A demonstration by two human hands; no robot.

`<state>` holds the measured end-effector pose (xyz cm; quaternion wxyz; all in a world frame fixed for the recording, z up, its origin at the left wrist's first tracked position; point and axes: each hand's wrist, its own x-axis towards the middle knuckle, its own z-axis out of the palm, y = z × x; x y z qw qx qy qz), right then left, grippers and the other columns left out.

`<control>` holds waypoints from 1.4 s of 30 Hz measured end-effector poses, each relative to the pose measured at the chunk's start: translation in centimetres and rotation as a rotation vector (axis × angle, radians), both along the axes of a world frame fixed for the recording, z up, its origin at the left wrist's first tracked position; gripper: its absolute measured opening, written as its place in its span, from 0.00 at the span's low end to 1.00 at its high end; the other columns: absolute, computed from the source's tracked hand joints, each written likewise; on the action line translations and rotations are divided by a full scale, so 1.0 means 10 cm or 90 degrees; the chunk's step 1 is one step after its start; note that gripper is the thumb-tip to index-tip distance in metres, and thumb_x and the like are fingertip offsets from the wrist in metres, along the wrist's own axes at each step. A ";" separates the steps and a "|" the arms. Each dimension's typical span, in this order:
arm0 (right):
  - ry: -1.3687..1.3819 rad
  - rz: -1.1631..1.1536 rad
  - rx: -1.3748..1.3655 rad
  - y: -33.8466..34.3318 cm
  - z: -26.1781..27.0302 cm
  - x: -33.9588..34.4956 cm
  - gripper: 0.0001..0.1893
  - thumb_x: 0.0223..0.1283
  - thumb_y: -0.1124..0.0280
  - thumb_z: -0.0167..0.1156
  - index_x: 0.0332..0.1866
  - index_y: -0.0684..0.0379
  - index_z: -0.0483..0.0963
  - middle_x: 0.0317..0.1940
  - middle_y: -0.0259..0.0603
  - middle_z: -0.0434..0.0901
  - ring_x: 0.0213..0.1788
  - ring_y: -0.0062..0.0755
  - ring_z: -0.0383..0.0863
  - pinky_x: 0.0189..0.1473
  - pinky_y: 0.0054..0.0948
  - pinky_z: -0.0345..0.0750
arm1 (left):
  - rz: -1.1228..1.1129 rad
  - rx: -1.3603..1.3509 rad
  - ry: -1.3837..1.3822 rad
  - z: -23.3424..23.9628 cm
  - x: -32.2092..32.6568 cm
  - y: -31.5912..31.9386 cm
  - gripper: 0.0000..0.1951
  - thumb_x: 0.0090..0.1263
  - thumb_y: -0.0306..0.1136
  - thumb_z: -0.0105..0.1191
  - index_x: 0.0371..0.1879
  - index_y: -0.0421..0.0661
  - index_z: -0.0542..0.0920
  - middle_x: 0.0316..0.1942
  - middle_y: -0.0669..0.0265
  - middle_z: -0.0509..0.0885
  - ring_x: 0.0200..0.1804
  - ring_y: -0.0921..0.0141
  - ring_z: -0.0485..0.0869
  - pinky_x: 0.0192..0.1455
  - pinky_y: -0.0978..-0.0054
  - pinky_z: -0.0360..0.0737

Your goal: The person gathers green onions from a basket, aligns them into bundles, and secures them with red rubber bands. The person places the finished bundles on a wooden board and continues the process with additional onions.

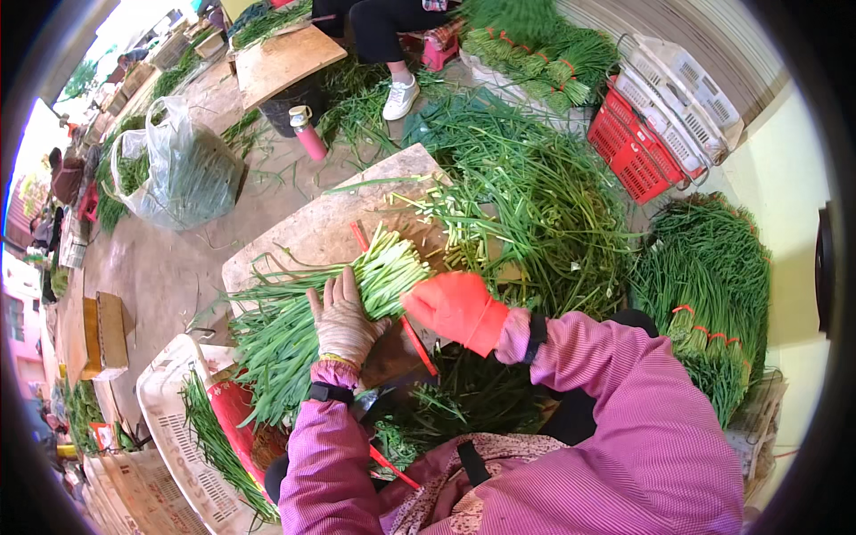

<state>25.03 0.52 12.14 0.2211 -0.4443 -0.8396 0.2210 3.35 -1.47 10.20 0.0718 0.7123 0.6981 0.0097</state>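
A thick bunch of green leafy stalks, seemingly garlic chives, lies across a worn wooden board. Its pale stem ends point towards my right hand. My left hand, in a light knit glove, rests on top of the bunch with its fingers spread. My right hand, in an orange-red rubber glove, has curled fingers against the stem ends; what is inside them is hidden. A red strip passes beneath the bunch and shows on both sides of it. Cut stem pieces are scattered on the board.
A large heap of loose chives lies beyond the board. Tied bundles stand at right, near stacked red and white baskets. At left are a white plastic basket and a plastic bag. Another person's shoe and a pink bottle are ahead.
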 end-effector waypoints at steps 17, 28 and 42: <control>0.022 -0.045 -0.918 -0.43 -0.67 -0.14 0.28 0.74 0.49 0.49 0.40 0.68 0.83 0.29 0.46 0.89 0.19 0.29 0.80 0.22 0.29 0.74 | -0.033 0.006 0.002 -0.06 -0.01 -0.03 0.57 0.48 0.54 0.76 0.76 0.42 0.60 0.72 0.59 0.71 0.76 0.57 0.65 0.81 0.42 0.48; 0.198 -0.033 -0.887 -0.02 -0.35 -0.39 0.22 0.71 0.52 0.51 0.40 0.62 0.84 0.22 0.33 0.82 0.18 0.22 0.73 0.21 0.25 0.69 | -0.033 -0.008 0.069 -0.16 0.02 -0.06 0.54 0.54 0.51 0.70 0.77 0.41 0.55 0.74 0.58 0.65 0.78 0.58 0.60 0.78 0.30 0.41; -0.056 0.014 0.041 1.54 -0.20 -0.73 0.19 0.69 0.54 0.51 0.35 0.58 0.82 0.31 0.50 0.86 0.33 0.56 0.85 0.38 0.49 0.81 | 0.018 0.092 0.047 -0.18 0.13 -0.06 0.44 0.53 0.56 0.70 0.67 0.46 0.68 0.63 0.63 0.76 0.69 0.60 0.71 0.78 0.35 0.51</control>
